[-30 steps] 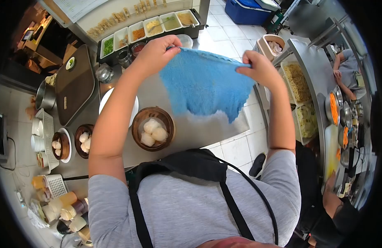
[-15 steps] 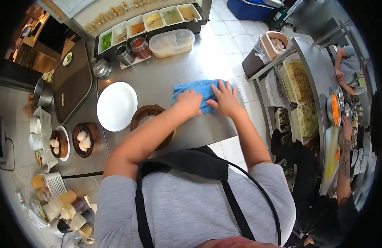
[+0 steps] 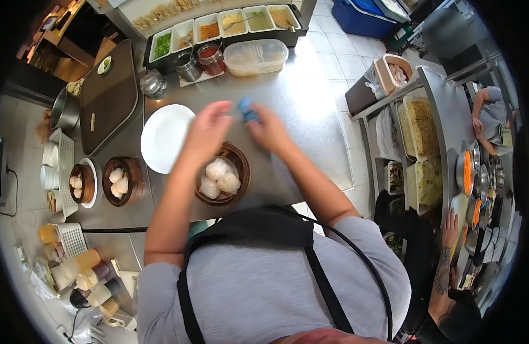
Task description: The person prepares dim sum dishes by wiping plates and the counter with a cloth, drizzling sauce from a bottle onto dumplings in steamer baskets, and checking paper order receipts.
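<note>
My right hand (image 3: 268, 129) is closed around a bunched blue cloth (image 3: 247, 109), part of which sticks out past the fingers. To its left, my left hand (image 3: 210, 132) is smeared by motion, with its fingers stretched out and nothing visible in them. Both hands are above the steel table (image 3: 307, 137). Just below them sits a round bamboo steamer (image 3: 245, 186) with three pale dumplings (image 3: 220, 178) in it. A white plate (image 3: 164, 137) lies beside my left hand and is partly covered by it.
Two more steamers (image 3: 135, 180) (image 3: 88, 184) with dumplings stand at left, near a brown tray (image 3: 107, 94). Along the back are a topping rack (image 3: 218, 43), sauce jars (image 3: 210, 57) and a plastic tub (image 3: 256, 57). Co-workers' arms (image 3: 445, 261) show at right, beyond a steel shelf (image 3: 442, 109).
Both hands have lifted off the table and moved left. The cloth, spread flat before, is now bunched in my right hand. The steamer's dumplings have come into view.
</note>
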A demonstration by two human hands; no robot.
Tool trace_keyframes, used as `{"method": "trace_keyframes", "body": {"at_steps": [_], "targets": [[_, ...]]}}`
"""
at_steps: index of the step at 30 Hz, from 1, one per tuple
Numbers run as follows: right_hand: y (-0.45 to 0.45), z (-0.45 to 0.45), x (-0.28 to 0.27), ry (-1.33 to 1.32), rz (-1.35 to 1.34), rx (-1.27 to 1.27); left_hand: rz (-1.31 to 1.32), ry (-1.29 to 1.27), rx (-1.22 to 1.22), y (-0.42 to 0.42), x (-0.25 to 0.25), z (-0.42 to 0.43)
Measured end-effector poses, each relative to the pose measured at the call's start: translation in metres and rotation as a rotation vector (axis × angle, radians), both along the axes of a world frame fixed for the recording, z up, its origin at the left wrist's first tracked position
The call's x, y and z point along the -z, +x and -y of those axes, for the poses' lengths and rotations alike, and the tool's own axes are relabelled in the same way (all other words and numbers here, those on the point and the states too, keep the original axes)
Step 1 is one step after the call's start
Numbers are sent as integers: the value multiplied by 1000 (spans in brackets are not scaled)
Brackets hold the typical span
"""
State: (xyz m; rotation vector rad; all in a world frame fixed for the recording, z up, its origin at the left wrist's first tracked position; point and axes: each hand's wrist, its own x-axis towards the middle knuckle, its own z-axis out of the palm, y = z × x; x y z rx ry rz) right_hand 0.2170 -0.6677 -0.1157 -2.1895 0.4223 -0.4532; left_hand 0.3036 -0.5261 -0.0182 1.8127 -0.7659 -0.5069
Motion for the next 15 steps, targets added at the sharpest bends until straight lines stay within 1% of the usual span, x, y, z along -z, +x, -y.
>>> {"method": "trace_keyframes", "body": {"at_steps": [1,3,4,5,6,7,8,9,10,11,13,15], "targets": [[6,-15,-2,-165,-157,-214,-12,9,-60,17,7,-20],[2,-25,17,-406,-78,-202,31,43,-94,37,20,-59],[-1,-25,25,-529,-41,-197,39,100,-114,40,19,-75],[-11,-18,29,-533,-112,-143,45,159,-136,40,17,-90],[-27,-7,32,-534,-181,-89,-14,184,-182,38,18,-104],[-46,10,21,-575,-239,-11,-71,208,-228,37,18,-117],[-67,40,47,-561,-94,160,-125,227,-278,36,18,-128],[-89,72,43,-615,-53,339,-161,235,-329,35,20,-138],[-109,101,32,-378,-82,520,-200,246,-383,32,25,-148],[-129,140,49,-417,-83,672,-238,255,-437,28,30,-159],[-146,187,55,-589,-103,845,-289,264,-467,20,45,-176],[-106,187,35,-649,235,667,-294,245,-474,19,53,-177]]}}
